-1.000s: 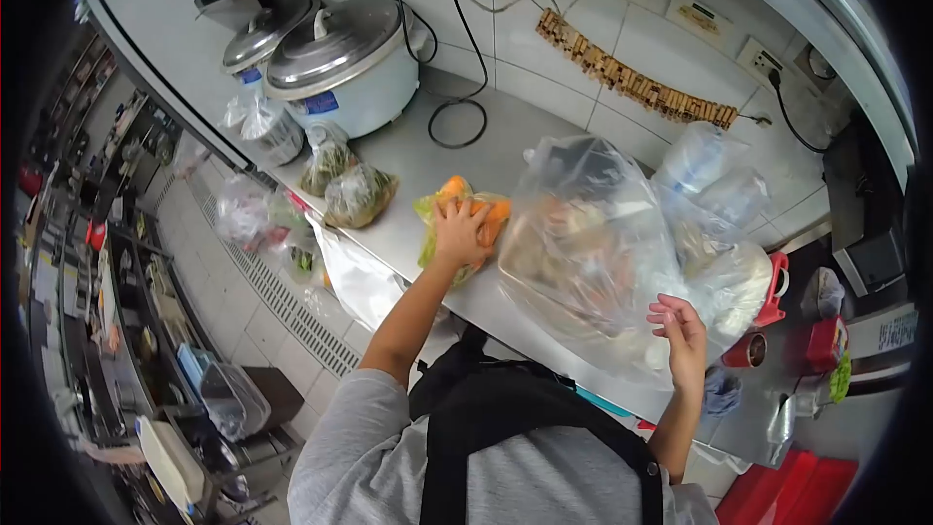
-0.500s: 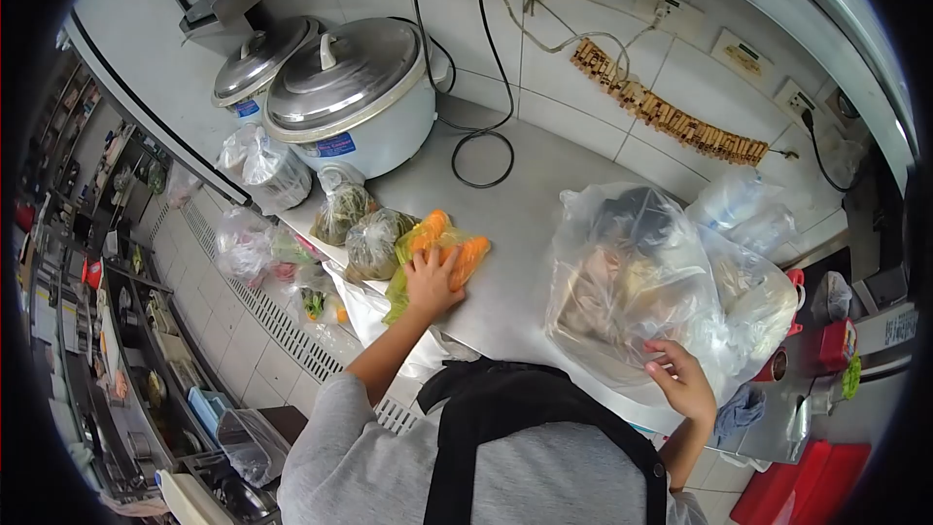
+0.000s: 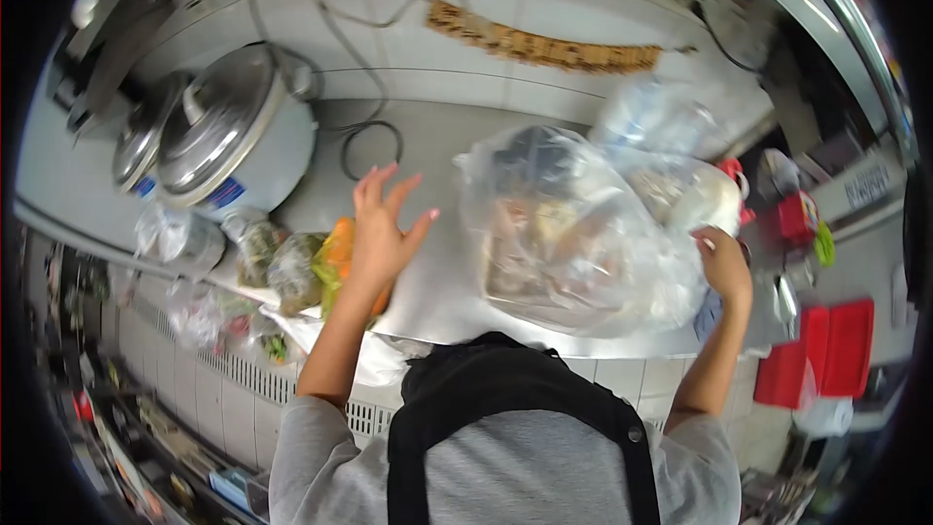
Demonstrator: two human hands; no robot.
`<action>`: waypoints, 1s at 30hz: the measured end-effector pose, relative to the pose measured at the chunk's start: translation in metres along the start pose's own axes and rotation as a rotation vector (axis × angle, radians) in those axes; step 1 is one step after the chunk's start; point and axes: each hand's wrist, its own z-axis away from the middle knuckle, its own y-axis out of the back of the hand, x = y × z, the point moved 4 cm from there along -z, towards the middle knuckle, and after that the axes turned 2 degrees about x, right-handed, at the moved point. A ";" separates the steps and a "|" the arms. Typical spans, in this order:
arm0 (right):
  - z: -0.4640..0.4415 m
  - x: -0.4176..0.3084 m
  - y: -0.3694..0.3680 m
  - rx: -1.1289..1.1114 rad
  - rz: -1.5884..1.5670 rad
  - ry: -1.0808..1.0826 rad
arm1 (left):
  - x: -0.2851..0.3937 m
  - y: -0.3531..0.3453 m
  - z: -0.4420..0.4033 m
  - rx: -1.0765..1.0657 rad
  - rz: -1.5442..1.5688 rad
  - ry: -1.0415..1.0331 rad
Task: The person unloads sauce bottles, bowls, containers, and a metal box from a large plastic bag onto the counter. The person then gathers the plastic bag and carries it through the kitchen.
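Note:
My left hand (image 3: 385,231) is raised over the steel counter (image 3: 428,282) with its fingers spread and nothing in it. Partly behind that wrist lies a bag of orange carrots (image 3: 335,251), beside bags of dark greens (image 3: 295,274). A large clear plastic bag (image 3: 559,233) with pale and dark contents rests on the counter between my hands. My right hand (image 3: 724,267) is at its right side, fingers bent close to the plastic; whether they pinch any of it cannot be made out.
Two lidded cookers (image 3: 238,141) stand at the back left, with black cords behind them. More clear bags (image 3: 661,122) lie at the back right. A red container (image 3: 816,355) is low on the right. Bags hang off the counter's left front edge.
My left hand has let go of the carrot bag and lifted off it, fingers spreading. My right hand has shifted along the big bag's right side. The view has turned.

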 end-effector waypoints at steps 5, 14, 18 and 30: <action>0.004 0.017 -0.043 -0.248 0.201 0.114 | 0.119 -0.025 -0.047 -0.019 0.294 -0.384; 0.003 0.029 -0.021 -0.001 0.145 0.180 | 0.256 -0.176 -0.032 -0.490 0.404 -0.639; -0.003 0.041 -0.035 -0.034 0.103 0.361 | 0.276 -0.266 -0.001 -0.532 0.374 -0.376; 0.001 0.028 -0.063 -0.095 0.101 0.605 | 0.292 -0.329 0.024 -0.423 -0.250 -0.343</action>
